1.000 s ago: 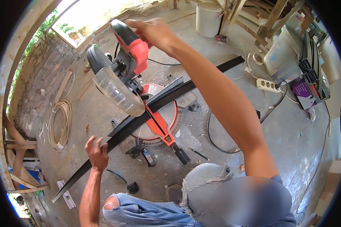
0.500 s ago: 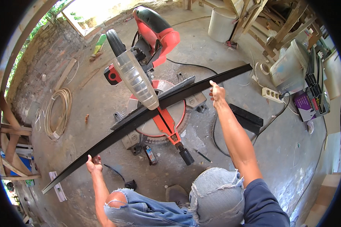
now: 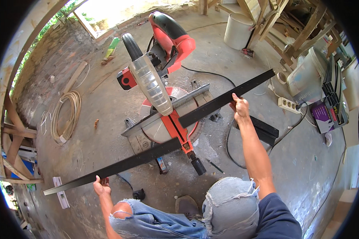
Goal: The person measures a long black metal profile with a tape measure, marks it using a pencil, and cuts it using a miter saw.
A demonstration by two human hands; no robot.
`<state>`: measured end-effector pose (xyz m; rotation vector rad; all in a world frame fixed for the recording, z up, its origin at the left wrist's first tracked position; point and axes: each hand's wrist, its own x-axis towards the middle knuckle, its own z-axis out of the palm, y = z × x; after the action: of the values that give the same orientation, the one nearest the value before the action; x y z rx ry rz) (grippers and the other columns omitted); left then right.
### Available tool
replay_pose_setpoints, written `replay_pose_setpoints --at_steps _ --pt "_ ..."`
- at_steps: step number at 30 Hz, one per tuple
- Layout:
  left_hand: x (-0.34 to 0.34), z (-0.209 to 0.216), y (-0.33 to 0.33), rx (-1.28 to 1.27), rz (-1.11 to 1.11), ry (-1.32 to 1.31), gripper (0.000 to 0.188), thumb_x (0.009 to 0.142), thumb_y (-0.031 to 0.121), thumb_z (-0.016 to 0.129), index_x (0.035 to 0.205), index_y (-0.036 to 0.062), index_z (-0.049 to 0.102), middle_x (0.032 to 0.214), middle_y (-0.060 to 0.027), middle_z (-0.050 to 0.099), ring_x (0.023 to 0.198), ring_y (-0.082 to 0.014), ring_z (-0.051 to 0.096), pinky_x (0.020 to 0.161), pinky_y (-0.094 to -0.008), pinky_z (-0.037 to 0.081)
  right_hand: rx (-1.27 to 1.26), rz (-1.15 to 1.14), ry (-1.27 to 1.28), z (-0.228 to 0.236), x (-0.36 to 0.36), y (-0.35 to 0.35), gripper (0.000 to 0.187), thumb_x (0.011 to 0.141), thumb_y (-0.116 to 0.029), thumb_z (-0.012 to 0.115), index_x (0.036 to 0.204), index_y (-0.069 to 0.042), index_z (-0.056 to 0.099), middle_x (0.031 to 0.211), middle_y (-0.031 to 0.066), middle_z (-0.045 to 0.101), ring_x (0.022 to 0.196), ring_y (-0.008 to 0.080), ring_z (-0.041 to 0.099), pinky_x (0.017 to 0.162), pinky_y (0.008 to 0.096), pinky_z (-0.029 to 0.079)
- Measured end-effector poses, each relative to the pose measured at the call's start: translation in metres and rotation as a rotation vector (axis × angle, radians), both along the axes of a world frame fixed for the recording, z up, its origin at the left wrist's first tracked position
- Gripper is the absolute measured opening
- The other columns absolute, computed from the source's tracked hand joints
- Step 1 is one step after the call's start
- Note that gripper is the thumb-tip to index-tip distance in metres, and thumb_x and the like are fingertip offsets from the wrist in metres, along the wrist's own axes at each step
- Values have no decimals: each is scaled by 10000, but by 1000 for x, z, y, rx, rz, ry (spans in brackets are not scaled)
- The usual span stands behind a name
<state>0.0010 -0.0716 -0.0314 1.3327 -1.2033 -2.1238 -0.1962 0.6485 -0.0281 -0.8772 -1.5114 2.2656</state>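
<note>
A red and black mitre saw (image 3: 163,99) stands on the concrete floor with its blade head raised. A long black profile now lies in two pieces across its table. My left hand (image 3: 102,186) grips the left piece (image 3: 119,167), which reaches down to the lower left. My right hand (image 3: 240,108) grips the right piece (image 3: 227,97), which reaches up toward the right. The two cut ends sit apart on either side of the saw's red arm (image 3: 179,133). My knees in torn jeans (image 3: 227,207) are just below the saw.
A coil of pale hose (image 3: 66,117) lies at the left. More black profiles (image 3: 265,129) lie on the floor under my right arm. A white power strip (image 3: 290,104), a cable (image 3: 231,147), a white bucket (image 3: 238,31) and stacked timber (image 3: 291,28) crowd the right and back.
My right hand left the saw handle and took hold of the profile. The saw head rose. The profile, whole before, is now two pieces drawn apart.
</note>
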Motion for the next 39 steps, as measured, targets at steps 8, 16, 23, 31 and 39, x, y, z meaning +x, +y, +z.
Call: replay_pose_setpoints --at_steps 8,16,23,31,39 --pt "58 -31 17 -27 -23 -167 217 885 319 714 1021 156 670 990 5 688 901 -202 620 825 -394 454 119 48 181 69 92 16 205 1003 -183 647 1152 -47 607 1024 32 690 904 147 662 772 309 532" --pt "71 -59 -18 109 20 -276 287 909 329 681 1127 145 653 1080 -35 671 1045 -229 594 883 -491 422 281 219 342 153 116 -7 326 1020 -153 621 1326 -64 556 1137 -14 654 978 69 598 837 250 463" --pt "21 34 67 -500 0 -399 420 908 365 675 1258 136 636 1209 -66 663 1156 -225 566 949 -506 391 371 489 429 204 113 -32 314 977 -87 663 1284 -56 604 1210 -6 620 1126 118 561 1022 310 416" --pt "-48 352 231 -1022 -1066 511 648 969 417 577 1467 13 483 1367 -136 600 1302 -228 530 1034 -368 376 298 912 543 262 97 -113 280 956 -68 688 1228 -60 623 1133 3 626 1082 107 575 912 287 476" --pt "-66 359 340 -841 -726 720 468 958 234 706 1312 -34 560 1150 -125 703 1106 -198 659 933 -322 491 505 1331 610 282 81 -204 215 936 -34 695 1143 -25 640 1034 7 614 981 112 568 891 292 479"
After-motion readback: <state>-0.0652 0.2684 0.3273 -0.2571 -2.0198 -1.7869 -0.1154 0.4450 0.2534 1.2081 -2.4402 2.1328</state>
